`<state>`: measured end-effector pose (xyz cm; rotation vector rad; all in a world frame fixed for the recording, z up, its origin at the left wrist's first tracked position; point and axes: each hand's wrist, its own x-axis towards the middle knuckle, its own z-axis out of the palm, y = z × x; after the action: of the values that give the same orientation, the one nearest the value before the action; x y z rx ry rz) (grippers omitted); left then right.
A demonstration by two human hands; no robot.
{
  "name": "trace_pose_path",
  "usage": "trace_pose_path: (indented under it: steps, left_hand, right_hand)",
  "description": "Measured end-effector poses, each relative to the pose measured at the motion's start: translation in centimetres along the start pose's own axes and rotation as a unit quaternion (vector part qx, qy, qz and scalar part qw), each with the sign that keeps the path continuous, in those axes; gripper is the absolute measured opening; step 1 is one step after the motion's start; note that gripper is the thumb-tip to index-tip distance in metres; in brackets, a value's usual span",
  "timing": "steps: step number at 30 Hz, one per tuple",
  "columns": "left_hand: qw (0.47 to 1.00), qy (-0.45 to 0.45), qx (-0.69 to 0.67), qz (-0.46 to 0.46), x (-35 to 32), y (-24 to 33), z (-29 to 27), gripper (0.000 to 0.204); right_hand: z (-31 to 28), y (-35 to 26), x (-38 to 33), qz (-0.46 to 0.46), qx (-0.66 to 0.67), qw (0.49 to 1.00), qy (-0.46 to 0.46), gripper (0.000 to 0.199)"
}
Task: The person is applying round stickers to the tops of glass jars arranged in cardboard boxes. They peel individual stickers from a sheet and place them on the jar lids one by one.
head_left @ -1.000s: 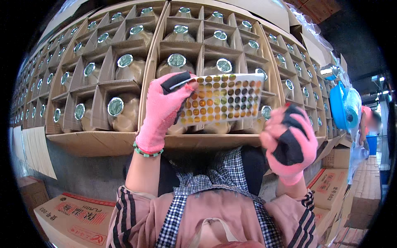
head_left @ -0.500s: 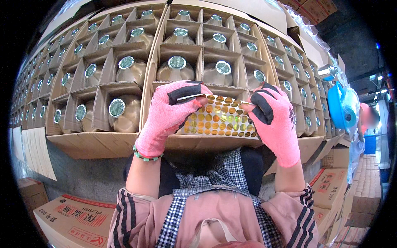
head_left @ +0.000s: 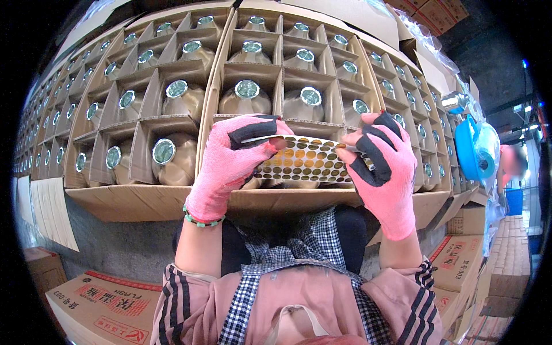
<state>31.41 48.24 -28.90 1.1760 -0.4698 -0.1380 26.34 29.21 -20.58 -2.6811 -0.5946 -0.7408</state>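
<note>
A sheet of round gold stickers [head_left: 307,158] stretches between my hands, above the near edge of an open carton. My left hand [head_left: 233,155], in a pink and black glove, grips its left end between thumb and fingers. At the other end, my right hand [head_left: 384,164], gloved alike with bare fingertips, has thumb and forefinger closed at the sheet's edge. Whether a loose sticker is between those fingertips is too small to tell. Behind the sheet, silvery-brown glass flask liners [head_left: 246,99] stand mouth up in cardboard compartments; the sheet and hands partly hide the front row.
More divided cartons of liners [head_left: 129,152] spread left and right. A blue basin [head_left: 468,150] and a shiny metal object [head_left: 454,102] sit at the right. Closed printed cartons [head_left: 103,307] lie at the lower left, others [head_left: 460,259] at the right. Another person [head_left: 509,164] is at the far right.
The sheet has tilted, its stickers looking darker and its lower edge higher. My right hand's fingers have shifted slightly left and bent more. My left hand has moved a little left.
</note>
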Motion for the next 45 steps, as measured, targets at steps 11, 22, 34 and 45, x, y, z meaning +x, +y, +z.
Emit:
trace_pose_path:
  steps: [11, 22, 34, 45]
  left_hand:
    - [0.999, 0.001, 0.046, 0.010, 0.1, 0.4, -0.1, 0.019]
    - [0.987, -0.007, 0.098, 0.130, 0.1, 0.7, 0.5, 0.023]
    - [0.985, -0.061, 0.095, 0.130, 0.1, 1.1, -0.4, 0.019]
    - [0.997, 0.006, 0.046, 0.068, 0.0, 1.5, -0.6, 0.028]
  right_hand:
    - [-0.1, -0.1, 0.0, -0.040, 0.002, 0.999, 0.011, 0.017]
    - [-0.8, -1.1, -0.4, 0.009, 0.021, 1.000, 0.008, 0.018]
    - [-1.4, -1.0, -0.8, -0.071, -0.012, 0.997, 0.021, 0.021]
    - [-0.7, -0.6, -0.4, -0.102, -0.016, 0.995, 0.007, 0.022]
